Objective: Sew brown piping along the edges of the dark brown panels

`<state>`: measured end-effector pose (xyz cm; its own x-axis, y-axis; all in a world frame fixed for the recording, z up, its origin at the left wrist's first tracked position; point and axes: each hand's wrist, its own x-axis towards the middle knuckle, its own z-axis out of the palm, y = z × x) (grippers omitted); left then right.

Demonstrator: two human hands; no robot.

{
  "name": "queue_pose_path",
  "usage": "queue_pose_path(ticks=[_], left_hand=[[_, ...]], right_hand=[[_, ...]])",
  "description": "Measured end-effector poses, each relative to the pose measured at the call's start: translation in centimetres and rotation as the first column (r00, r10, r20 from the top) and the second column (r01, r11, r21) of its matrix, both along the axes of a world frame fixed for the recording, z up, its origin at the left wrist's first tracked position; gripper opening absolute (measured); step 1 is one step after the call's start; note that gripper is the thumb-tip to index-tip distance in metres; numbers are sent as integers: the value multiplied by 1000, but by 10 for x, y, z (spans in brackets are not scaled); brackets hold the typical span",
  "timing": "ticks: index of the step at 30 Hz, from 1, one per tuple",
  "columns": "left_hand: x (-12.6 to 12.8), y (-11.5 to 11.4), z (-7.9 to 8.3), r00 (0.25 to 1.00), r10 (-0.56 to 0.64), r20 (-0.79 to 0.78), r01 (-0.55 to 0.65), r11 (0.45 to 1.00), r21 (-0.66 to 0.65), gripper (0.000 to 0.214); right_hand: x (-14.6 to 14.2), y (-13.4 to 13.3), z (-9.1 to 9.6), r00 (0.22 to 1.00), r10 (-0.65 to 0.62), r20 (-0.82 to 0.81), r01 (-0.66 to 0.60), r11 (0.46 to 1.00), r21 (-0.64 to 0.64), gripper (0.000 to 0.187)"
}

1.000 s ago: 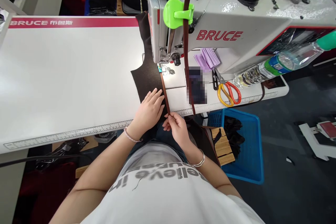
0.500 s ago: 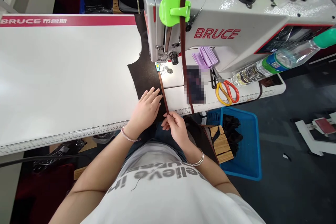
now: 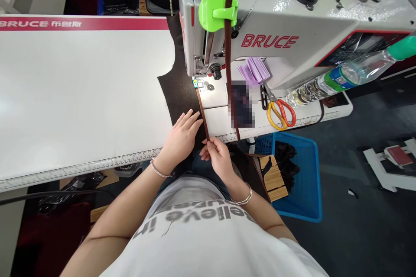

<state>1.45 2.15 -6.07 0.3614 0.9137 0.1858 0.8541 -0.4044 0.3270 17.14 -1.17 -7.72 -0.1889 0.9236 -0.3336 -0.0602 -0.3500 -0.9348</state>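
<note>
A dark brown fabric piece (image 3: 177, 91) lies under the needle area of the sewing machine (image 3: 266, 21) and hangs over the table's front edge. My left hand (image 3: 183, 134) rests flat on this fabric, fingers stretched toward the machine. Between thumb and fingers, my right hand (image 3: 217, 155) pinches the edge at the table's front, where a narrow reddish-brown strip (image 3: 203, 114) runs along the fabric's right side up to the presser foot (image 3: 195, 83). Another brown strip (image 3: 228, 52) hangs down past the green clip (image 3: 214, 11) on the machine head.
Scissors (image 3: 281, 112) with orange and yellow handles, a purple paper bundle (image 3: 254, 71) and a water bottle (image 3: 344, 78) are on the machine bed's right. Below stands a blue basket (image 3: 305, 199) with dark pieces, beside a wooden slatted surface (image 3: 274, 181). A ruler tape (image 3: 97, 162) lines the table edge.
My left hand has shifted very slightly right on the fabric. My right hand keeps its pinch in nearly the same place.
</note>
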Motion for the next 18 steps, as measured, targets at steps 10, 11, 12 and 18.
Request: queue_pose_path(ticks=[10, 11, 12, 18], left_hand=[[1, -3, 2, 1000, 8, -2, -8, 1000, 22, 38], [1, -3, 2, 1000, 9, 1, -9, 1000, 25, 37], [2, -4, 2, 1000, 10, 3, -10, 1000, 27, 37], [5, -7, -2, 1000, 2, 11, -2, 999, 42, 36]], right_hand=[[0, -1, -1, 1000, 0, -7, 0, 1000, 1, 30], [0, -1, -1, 1000, 0, -8, 0, 1000, -1, 31], [0, -1, -1, 1000, -1, -8, 1, 1000, -2, 31], [0, -1, -2, 1000, -9, -22, 10, 1000, 8, 32]])
